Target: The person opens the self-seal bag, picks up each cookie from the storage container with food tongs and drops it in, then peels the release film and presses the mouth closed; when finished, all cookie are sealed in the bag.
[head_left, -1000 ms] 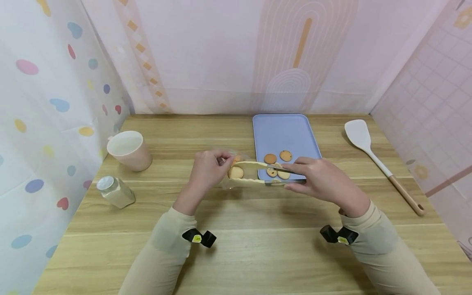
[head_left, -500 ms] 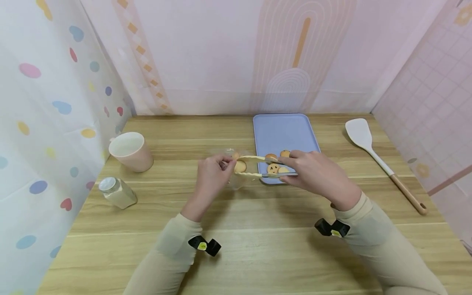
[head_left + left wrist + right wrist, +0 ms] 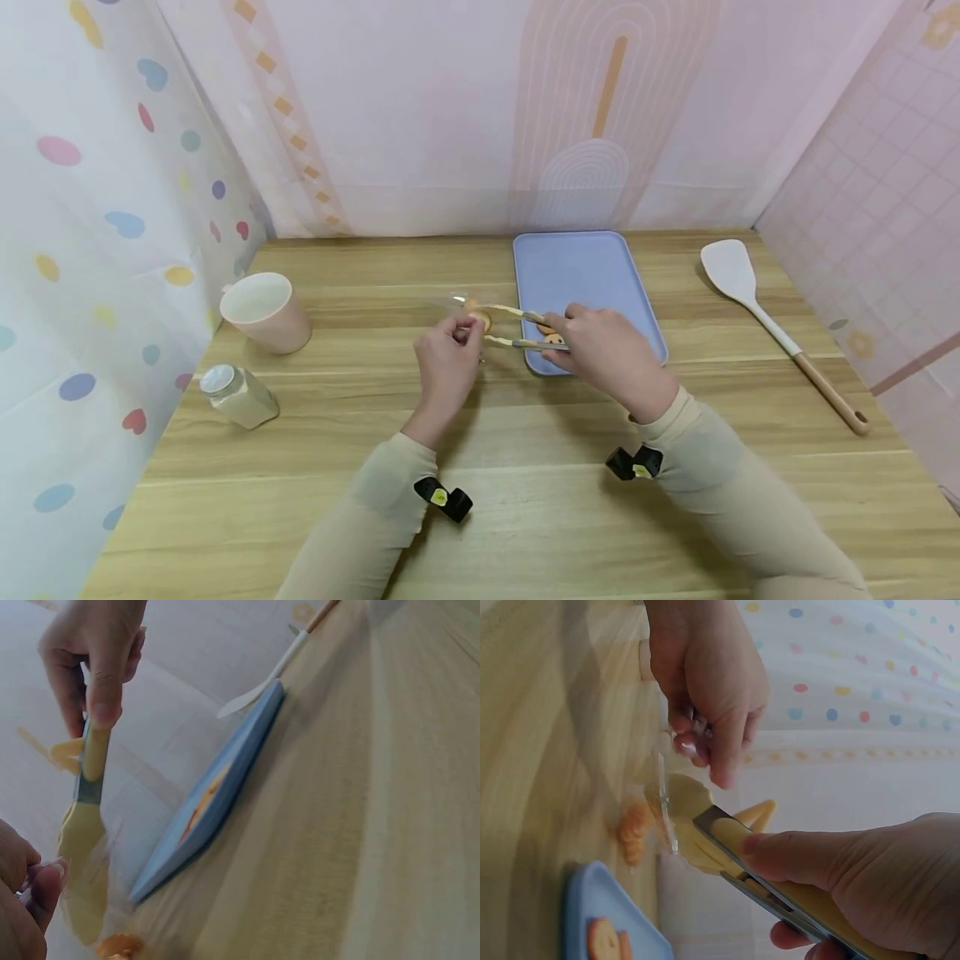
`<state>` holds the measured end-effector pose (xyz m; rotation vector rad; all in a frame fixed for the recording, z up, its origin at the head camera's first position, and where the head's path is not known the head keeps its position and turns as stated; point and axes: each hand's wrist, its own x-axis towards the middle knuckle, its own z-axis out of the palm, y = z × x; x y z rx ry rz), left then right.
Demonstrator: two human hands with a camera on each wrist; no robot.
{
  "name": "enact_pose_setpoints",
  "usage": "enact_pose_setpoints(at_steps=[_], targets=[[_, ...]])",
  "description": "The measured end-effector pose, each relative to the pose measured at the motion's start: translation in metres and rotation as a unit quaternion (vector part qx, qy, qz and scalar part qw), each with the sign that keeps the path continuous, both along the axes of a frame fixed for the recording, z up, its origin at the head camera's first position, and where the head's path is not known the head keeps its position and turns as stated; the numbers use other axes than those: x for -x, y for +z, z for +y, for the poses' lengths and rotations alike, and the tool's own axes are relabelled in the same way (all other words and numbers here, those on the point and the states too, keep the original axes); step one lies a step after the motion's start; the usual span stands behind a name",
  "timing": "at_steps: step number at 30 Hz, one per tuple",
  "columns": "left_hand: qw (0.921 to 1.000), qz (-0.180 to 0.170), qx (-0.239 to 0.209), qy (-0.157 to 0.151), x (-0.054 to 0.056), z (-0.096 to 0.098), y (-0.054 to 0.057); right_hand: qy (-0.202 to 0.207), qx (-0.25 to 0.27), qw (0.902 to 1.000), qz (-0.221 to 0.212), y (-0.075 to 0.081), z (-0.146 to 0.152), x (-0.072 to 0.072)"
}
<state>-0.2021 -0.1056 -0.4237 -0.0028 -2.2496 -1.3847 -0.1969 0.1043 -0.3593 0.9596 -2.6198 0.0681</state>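
Observation:
Pinched in my left hand is the edge of a clear plastic bag. My right hand grips a pair of tongs with metal arms and wavy yellow ends. The tongs point left, their ends spread apart at the mouth of the bag, right by my left fingers. Between those ends, in the head view, shows a round cookie. Orange-brown cookies in the bag hang below the tongs in the right wrist view. Several more cookies lie on the blue tray, partly hidden by my right hand.
At the left stand a pink mug and a glass jar with a white lid. A white spatula with a wooden handle lies at the right. Curtains hang behind the wooden table and along its sides.
The tongs and my right hand have moved left and slightly away from me, further toward the bag. My left hand has shifted a little right with the bag's edge.

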Motion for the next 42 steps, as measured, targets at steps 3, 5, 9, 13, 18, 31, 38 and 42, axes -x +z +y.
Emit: enact_pose_setpoints(at_steps=[3,5,9,13,18,31,38,42], targets=[[0.9998,-0.005,0.01,0.015,0.0,-0.004,-0.004,-0.011,0.019,0.9997,0.013,-0.01,-0.006,-0.002],[0.9993,-0.004,0.028,0.025,0.0,-0.009,-0.006,-0.016,0.027,0.9994,0.017,-0.013,-0.008,-0.005],[0.9954,0.017,0.091,0.025,-0.003,-0.018,-0.009,-0.019,0.042,0.9989,0.006,-0.014,-0.005,-0.011],[0.9901,0.037,0.134,0.014,-0.006,-0.019,-0.01,-0.023,0.059,0.9977,-0.025,-0.01,-0.002,-0.014],[0.9893,0.046,0.137,0.016,-0.008,-0.014,-0.009,-0.038,0.096,0.9922,-0.07,-0.016,-0.007,-0.018],[0.9898,0.053,0.13,0.025,-0.01,-0.008,-0.009,-0.084,0.039,0.9956,0.017,-0.021,-0.033,-0.024],[0.9886,0.06,0.134,0.031,-0.008,-0.01,-0.012,-0.101,0.052,0.9932,0.025,-0.026,-0.042,-0.014],[0.9893,0.052,0.133,0.029,-0.008,-0.013,-0.014,-0.095,0.041,0.9945,0.014,-0.027,-0.055,-0.002]])
